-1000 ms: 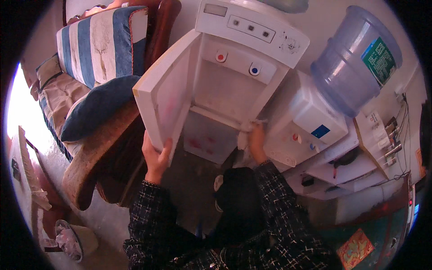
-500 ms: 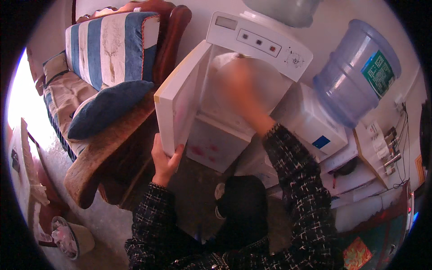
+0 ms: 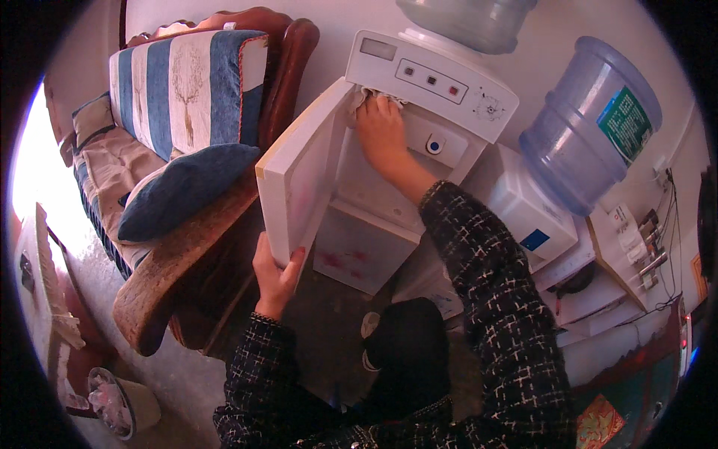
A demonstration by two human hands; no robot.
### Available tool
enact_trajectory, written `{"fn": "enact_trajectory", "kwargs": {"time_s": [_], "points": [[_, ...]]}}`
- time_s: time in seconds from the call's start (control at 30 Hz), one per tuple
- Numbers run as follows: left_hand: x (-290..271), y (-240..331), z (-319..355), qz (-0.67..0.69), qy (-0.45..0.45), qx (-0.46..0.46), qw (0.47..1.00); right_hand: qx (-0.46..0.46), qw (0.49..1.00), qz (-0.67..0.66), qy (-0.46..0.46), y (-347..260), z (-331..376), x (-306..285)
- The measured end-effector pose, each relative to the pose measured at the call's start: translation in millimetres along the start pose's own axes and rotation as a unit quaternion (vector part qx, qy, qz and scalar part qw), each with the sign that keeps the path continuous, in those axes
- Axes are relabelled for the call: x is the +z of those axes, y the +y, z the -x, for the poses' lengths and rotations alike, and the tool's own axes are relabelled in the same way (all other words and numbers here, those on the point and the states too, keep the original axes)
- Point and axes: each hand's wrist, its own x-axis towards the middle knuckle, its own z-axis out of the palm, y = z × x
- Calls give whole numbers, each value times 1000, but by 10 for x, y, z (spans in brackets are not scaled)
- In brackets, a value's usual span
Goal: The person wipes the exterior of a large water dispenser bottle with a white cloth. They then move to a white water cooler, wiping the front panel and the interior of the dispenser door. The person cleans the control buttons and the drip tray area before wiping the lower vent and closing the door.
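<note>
A white water dispenser [image 3: 486,93] stands before me with its upper door [image 3: 303,161] swung out to the left. My left hand [image 3: 275,275] grips the lower corner of that door, thumb on one face and fingers behind it. Inside the upper recess, my right hand [image 3: 383,135] presses a pale, crumpled cloth [image 3: 359,97] against the top left corner, beside the door's hinge side. Most of the cloth is hidden beneath the fingers. A round blue-centred fitting [image 3: 434,144] shows on the recess's back wall, right of my hand. Below is a closed lower panel [image 3: 359,251] with reddish prints.
A clear bottle [image 3: 471,22] sits on top of the dispenser. To the right, a large blue water bottle [image 3: 591,123] rests by a white box [image 3: 516,202]. A wooden sofa [image 3: 157,292] with cushions stands left; a waste bin [image 3: 142,408] is at lower left.
My right hand, blurred before, now shows sharply at the recess's upper left corner, uncovering the blue-centred fitting. My left hand keeps its hold on the door.
</note>
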Motion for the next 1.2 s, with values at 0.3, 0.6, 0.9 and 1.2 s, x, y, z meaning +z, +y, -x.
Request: {"fn": "enact_trajectory", "kwargs": {"time_s": [0.3, 0.6, 0.9, 1.2], "points": [[-37, -62, 29, 3, -10, -29, 1000, 4, 1000, -10, -23, 431, 345, -140], [-84, -90, 59, -7, -19, -45, 999, 63, 996, -54, -30, 934, 885, -453], [-64, -145, 83, 5, -22, -64, 998, 114, 989, -53, -82, 1341, 1380, -616], [-36, -184, 75, 12, -9, -40, 999, 209, 931, -251, -165, 1114, 1637, -1245]]}}
